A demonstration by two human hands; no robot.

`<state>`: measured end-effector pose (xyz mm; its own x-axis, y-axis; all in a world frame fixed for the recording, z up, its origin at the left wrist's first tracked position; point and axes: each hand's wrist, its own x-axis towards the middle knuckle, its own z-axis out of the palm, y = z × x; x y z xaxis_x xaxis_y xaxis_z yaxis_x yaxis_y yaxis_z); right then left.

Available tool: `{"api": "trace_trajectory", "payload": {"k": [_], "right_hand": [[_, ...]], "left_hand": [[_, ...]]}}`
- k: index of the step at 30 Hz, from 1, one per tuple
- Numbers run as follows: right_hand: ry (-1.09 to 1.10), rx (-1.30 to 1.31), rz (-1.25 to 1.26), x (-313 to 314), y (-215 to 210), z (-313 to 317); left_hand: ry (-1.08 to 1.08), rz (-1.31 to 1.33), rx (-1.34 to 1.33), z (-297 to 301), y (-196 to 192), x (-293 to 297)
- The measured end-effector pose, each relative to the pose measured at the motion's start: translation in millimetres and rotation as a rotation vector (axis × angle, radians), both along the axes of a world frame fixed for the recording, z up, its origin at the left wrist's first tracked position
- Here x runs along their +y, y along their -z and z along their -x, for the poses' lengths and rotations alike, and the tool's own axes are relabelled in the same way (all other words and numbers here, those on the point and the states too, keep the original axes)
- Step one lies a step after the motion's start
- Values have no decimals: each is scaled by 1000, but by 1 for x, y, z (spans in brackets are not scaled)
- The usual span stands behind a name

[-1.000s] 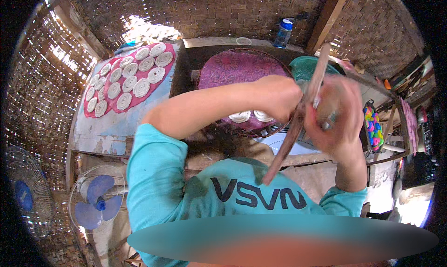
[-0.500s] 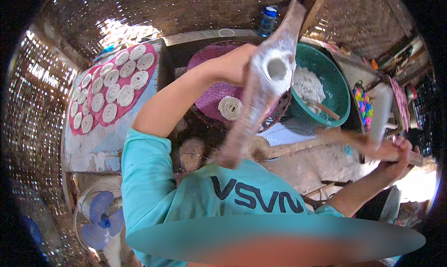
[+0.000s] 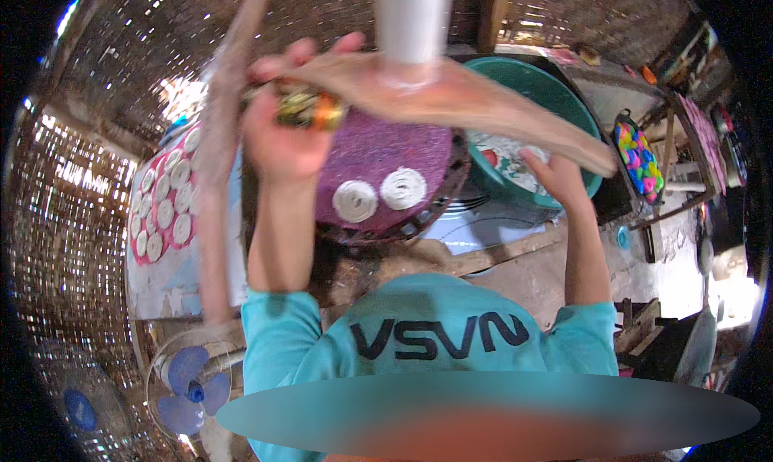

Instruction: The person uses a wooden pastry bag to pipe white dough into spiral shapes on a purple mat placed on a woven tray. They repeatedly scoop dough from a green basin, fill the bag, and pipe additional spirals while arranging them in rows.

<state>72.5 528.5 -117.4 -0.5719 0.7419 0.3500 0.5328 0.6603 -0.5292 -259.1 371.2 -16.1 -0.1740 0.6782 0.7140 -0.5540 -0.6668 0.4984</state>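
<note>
Left hand [image 3: 282,144] raised up close to the camera, fingers wrapped round a long brownish wooden press [image 3: 451,99] with a white cylinder [image 3: 412,19] on top. Right hand [image 3: 555,180] gripping the far end of that press, fingers curled under it. Below: round purple woven mat [image 3: 386,152] carrying two white noodle coils [image 3: 378,194], teal plastic basin [image 3: 555,99] just beside it. Off left, a pink mat with many white coils [image 3: 165,208], plus a blue fan [image 3: 189,389].
</note>
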Motion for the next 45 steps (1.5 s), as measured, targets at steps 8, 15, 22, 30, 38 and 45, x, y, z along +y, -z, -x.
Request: {"api": "trace_trajectory", "payload": {"k": [8, 15, 22, 30, 38, 45], "right_hand": [[234, -920, 230, 101, 119, -46], [-181, -972, -228, 150, 114, -53], [-495, -1003, -217, 157, 192, 24], [-595, -792, -192, 178, 191, 37], [-1120, -203, 451, 79, 21, 23], [-1010, -245, -201, 30, 84, 33]], "left_hand": [[-352, 166, 244, -39, 22, -24], [-668, 334, 456, -77, 50, -43], [-750, 460, 393, -95, 53, -45], [-821, 368, 282, -85, 48, -81], [-731, 0, -352, -85, 41, -145], [-552, -129, -579, -65, 42, -150]]}}
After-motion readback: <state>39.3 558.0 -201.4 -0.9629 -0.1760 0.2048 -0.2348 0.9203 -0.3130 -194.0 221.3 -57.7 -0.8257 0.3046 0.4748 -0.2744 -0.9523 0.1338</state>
